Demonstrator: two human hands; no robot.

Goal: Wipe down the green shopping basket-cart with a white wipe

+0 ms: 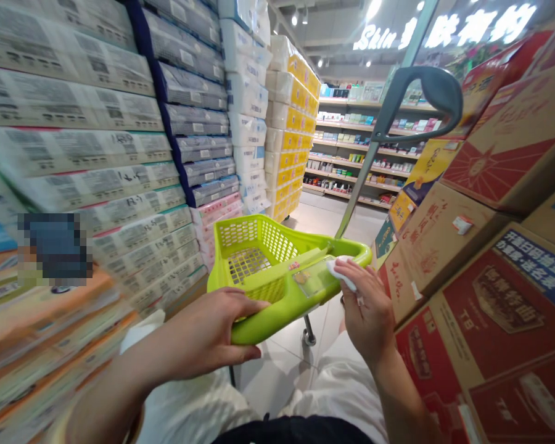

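A lime-green plastic shopping basket (259,246) on wheels stands in front of me, empty inside. My left hand (213,333) grips the near rim of the basket, fingers wrapped round the edge. My right hand (367,308) presses a small white cloth (340,271) against the flat near-right part of the rim, fingers closed on it. A grey pull handle (420,98) on a metal pole rises from the basket up to the right.
Stacked packs of tissue paper (97,154) wall the left side. Red and brown cardboard boxes (499,246) are piled on the right. A narrow tiled aisle (324,216) leads ahead to shelves of goods (365,154). My white trousers show below.
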